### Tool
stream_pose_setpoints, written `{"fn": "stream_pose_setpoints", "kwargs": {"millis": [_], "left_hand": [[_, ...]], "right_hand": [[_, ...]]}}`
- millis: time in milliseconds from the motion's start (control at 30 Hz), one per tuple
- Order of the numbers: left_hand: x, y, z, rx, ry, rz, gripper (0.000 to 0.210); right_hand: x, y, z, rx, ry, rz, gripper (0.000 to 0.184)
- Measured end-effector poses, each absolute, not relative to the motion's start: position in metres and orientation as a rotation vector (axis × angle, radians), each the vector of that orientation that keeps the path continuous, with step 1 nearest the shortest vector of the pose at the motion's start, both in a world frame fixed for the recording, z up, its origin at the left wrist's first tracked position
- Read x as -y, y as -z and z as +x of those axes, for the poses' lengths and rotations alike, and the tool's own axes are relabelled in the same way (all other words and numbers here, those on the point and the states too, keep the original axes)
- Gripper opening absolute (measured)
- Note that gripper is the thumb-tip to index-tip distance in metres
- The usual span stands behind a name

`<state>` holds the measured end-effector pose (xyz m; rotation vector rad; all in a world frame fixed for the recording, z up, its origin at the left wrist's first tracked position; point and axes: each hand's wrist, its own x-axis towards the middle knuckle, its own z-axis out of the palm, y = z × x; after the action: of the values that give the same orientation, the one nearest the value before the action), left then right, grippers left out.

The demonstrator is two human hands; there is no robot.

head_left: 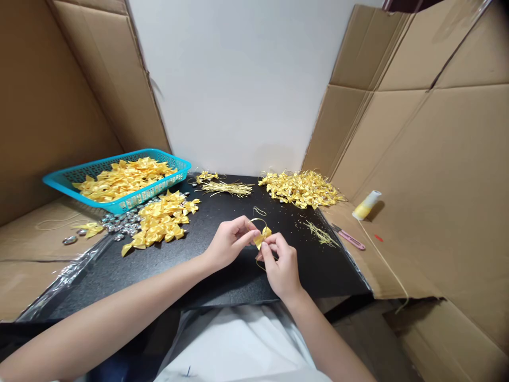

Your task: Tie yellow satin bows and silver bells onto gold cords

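A makeshift piecework craft station; flattened cardboard walls (437, 159) hem in a black desk (222, 276). Heaps of yellow ribbon bows (161, 223) and a teal basket (67, 183) crowd it.

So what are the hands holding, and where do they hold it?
Both hands, left and right, pinch a small yellow ribbon bow at its middle, with a thin gold cord looping above it.

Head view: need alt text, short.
Both hands, left hand and right hand, pinch a small yellow ribbon bow with a gold cord loop over a black mat. A teal basket of bows sits far left, loose bow piles and cut gold cords beyond, cardboard walls around.
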<state>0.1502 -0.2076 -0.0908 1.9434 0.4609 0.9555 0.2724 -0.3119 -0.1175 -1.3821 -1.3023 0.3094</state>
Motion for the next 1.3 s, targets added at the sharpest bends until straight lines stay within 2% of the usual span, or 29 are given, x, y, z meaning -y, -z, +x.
{"fn": "stream_pose_setpoints", "kwargs": {"millis": [733, 1300], "left_hand": [[0.2094, 0.0890, 0.1479, -0.487, -1.035, 2.056, 0.017], [0.2089, 0.0896, 0.1495, -0.572, -0.953, 1.987, 0.025]], "right_hand": [[0.3111, 0.1155, 0.2727, 1.277, -0.360, -1.395, 0.013], [0.3097, 0.1146, 0.2720, 1.254, -0.376, -1.402, 0.014]]}}
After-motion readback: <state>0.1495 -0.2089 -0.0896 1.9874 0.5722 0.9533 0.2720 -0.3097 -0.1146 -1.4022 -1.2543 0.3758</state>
